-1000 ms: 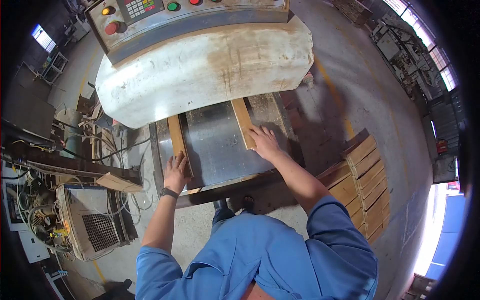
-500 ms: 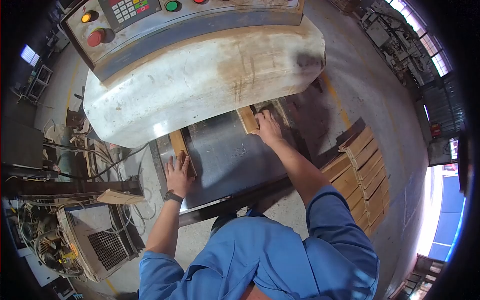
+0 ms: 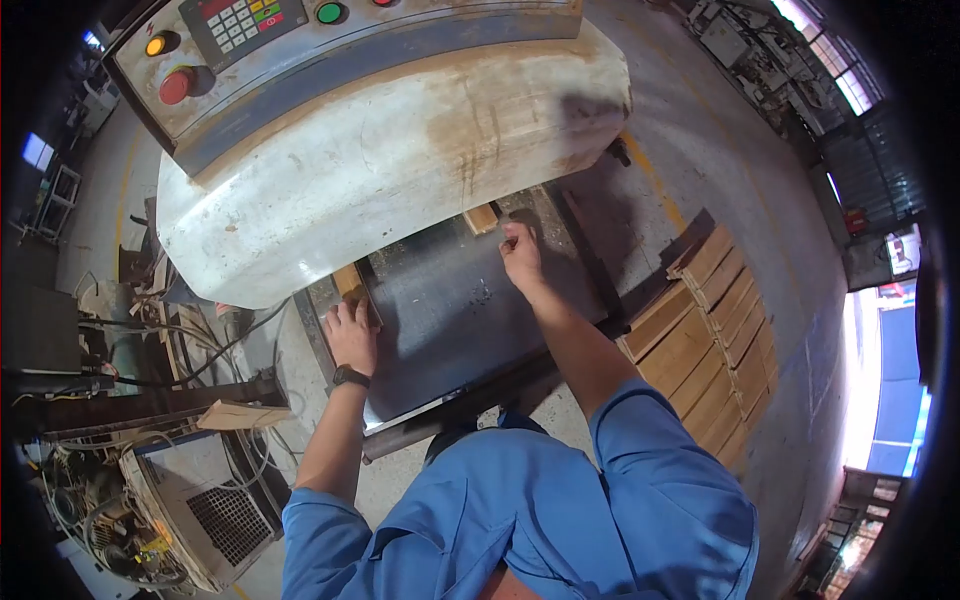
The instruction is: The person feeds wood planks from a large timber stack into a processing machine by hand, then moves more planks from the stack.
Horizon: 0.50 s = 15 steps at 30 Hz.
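Note:
My left hand (image 3: 350,335) lies with its fingers apart on the near end of a wooden piece (image 3: 349,281) at the left of the metal bed (image 3: 430,310). That piece runs in under the white machine hood (image 3: 390,150). At the right, the short end of a second wooden piece (image 3: 482,219) sticks out from beneath the hood. Just right of this end is my right hand (image 3: 519,255), its fingers curled together and apart from the wood. Whether anything is between those fingers is too small to tell.
Above the hood is a control panel (image 3: 250,30) with a red button (image 3: 176,86). Stacked wooden boards (image 3: 705,350) stand at the right. A caged machine unit (image 3: 215,500), cables and a loose board (image 3: 240,415) are at the lower left.
Both wooden pieces have moved further under the hood. My right hand has come off its piece and its fingers have curled. My left hand has moved forward with the other piece.

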### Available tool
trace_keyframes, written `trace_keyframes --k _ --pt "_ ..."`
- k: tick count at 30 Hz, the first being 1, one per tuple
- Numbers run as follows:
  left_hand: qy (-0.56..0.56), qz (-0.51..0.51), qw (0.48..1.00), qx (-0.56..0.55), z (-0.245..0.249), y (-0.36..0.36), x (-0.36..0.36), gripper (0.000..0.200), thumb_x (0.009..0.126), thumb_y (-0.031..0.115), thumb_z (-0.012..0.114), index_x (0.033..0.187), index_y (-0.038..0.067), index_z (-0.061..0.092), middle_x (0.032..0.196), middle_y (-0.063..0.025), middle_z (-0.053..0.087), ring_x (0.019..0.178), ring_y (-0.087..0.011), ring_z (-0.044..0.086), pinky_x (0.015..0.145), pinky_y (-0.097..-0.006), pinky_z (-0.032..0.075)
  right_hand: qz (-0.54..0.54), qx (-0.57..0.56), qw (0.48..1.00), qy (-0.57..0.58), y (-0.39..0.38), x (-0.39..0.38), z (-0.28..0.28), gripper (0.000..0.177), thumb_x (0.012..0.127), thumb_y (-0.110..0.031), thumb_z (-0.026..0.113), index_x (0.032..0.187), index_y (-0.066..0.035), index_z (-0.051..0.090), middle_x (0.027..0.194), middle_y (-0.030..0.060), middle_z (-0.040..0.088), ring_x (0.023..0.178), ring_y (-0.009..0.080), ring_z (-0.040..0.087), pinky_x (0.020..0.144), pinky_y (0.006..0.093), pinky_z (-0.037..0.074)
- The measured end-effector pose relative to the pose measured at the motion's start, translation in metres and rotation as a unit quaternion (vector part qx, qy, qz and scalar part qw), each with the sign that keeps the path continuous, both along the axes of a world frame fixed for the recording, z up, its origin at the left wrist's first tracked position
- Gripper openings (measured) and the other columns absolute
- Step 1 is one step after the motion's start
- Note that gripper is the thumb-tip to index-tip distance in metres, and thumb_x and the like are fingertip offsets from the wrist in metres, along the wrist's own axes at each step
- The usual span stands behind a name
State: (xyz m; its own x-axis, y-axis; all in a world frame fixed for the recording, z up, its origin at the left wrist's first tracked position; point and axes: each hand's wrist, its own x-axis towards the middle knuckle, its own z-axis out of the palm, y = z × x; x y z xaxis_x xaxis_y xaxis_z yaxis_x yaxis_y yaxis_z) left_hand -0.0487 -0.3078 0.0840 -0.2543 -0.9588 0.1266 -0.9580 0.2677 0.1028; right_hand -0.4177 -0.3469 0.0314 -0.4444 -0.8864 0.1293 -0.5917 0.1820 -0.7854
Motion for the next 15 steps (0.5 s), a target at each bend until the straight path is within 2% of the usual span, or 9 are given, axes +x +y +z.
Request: trace_keyframes --k 2,3,6,8,10,13,15 --pt "-0.020 0.001 1.000 0.004 0.000 -0.005 -0.002 0.062 0.078 0.023 0.079 0.136 0.011 0.060 0.129 -0.0125 0.054 0.121 -0.0371 0.049 0.105 -0.0486 0.041 -0.013 0.013 0.999 0.026 0.030 0.008 0.009 0.038 0.084 0.002 0.065 0.121 -0.008 0.061 0.110 0.0136 0.059 0.106 0.0326 0.060 0.093 0.0441 0.051" --pt "-0.016 -0.002 1.000 0.003 -0.002 -0.007 -0.001 0.061 0.078 0.022 0.079 0.135 0.011 0.060 0.128 -0.0130 0.054 0.121 -0.0372 0.049 0.104 -0.0486 0.042 0.003 -0.011 0.993 0.120 0.048 0.006 -0.002 0.042 0.084 0.004 0.059 0.125 -0.007 0.061 0.114 0.0160 0.058 0.108 0.0370 0.058 0.094 0.0444 0.050" --pt "0.010 -0.020 1.000 -0.015 -0.004 -0.013 -0.006 0.058 0.080 0.022 0.077 0.134 0.009 0.060 0.125 -0.0142 0.054 0.119 -0.0377 0.049 0.102 -0.0485 0.043 0.050 -0.030 0.976 0.211 0.121 0.002 0.015 0.050 0.081 0.001 0.057 0.131 -0.005 0.059 0.122 0.0215 0.053 0.116 0.0406 0.054 0.100 0.0479 0.046" --pt "0.044 -0.050 0.997 -0.040 0.008 -0.010 -0.016 0.056 0.081 0.022 0.077 0.133 0.009 0.061 0.122 -0.0151 0.054 0.119 -0.0382 0.049 0.101 -0.0483 0.044 0.010 0.081 0.964 0.254 0.175 0.007 0.025 0.056 0.078 0.000 0.057 0.134 -0.005 0.056 0.126 0.0200 0.052 0.118 0.0396 0.052 0.102 0.0509 0.043" --pt "0.098 -0.098 0.990 -0.023 0.022 0.001 -0.034 0.054 0.081 0.020 0.077 0.132 0.008 0.061 0.123 -0.0160 0.055 0.119 -0.0393 0.049 0.101 -0.0489 0.044 -0.015 0.171 0.942 0.288 0.233 0.013 0.033 0.057 0.083 -0.003 0.056 0.139 -0.006 0.052 0.139 0.0171 0.049 0.128 0.0401 0.048 0.108 0.0535 0.039" --pt "0.166 -0.196 0.966 0.006 0.029 0.022 -0.071 0.049 0.082 0.017 0.077 0.128 0.007 0.062 0.124 -0.0162 0.056 0.119 -0.0389 0.050 0.101 -0.0494 0.044 -0.025 0.163 0.914 0.372 0.302 0.018 -0.007 0.054 0.088 -0.007 0.052 0.142 -0.006 0.049 0.152 0.0176 0.040 0.138 0.0414 0.041 0.112 0.0545 0.036" --pt "0.177 -0.249 0.951 0.054 0.030 0.040 -0.100 0.046 0.082 0.015 0.076 0.125 0.007 0.063 0.124 -0.0161 0.057 0.119 -0.0382 0.051 0.101 -0.0500 0.044 -0.050 0.199 0.911 0.358 0.310 0.029 -0.011 0.051 0.091 -0.009 0.050 0.141 -0.005 0.050 0.156 0.0193 0.038 0.143 0.0410 0.038 0.115 0.0519 0.035"
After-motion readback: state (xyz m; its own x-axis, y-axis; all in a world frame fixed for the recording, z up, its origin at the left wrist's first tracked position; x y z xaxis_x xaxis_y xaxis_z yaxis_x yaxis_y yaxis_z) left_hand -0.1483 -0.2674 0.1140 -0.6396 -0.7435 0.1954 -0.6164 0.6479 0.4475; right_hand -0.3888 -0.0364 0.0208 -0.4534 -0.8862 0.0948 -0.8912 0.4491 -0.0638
